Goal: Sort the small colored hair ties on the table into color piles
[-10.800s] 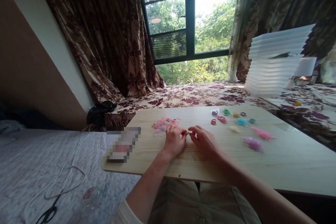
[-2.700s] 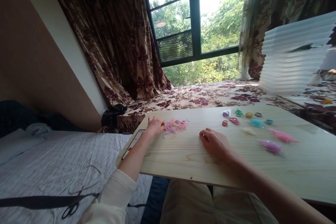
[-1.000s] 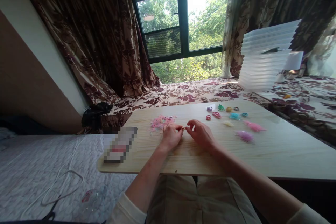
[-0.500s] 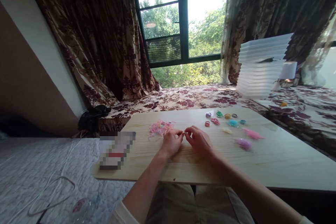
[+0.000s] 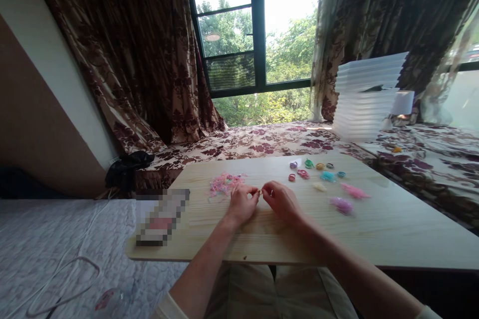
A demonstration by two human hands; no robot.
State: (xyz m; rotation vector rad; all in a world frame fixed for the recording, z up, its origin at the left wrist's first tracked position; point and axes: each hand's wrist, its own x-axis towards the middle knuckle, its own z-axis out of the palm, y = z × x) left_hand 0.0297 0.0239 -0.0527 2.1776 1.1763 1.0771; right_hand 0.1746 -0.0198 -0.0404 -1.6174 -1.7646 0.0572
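Pale wood-grain table (image 5: 198, 229), bed (image 5: 56, 239) at its left, floral curtains (image 5: 149, 60) and a window (image 5: 258, 25) behind. Looks part-way: small single-colour bundles sit apart on the right half — purple (image 5: 294, 165), green (image 5: 309, 163), light blue (image 5: 328, 176), pink (image 5: 355, 191), lilac (image 5: 342, 205), others — while a mixed, mostly pink pile (image 5: 224, 185), probably elastic bands, lies loose just beyond the left hand (image 5: 243, 203). Left fingertips pinch a tiny pale piece (image 5: 260, 192); right hand (image 5: 280, 202), fingers curled, meets it — can't tell if it grips. Flat item (image 5: 162, 219) near the left edge is pixelated.
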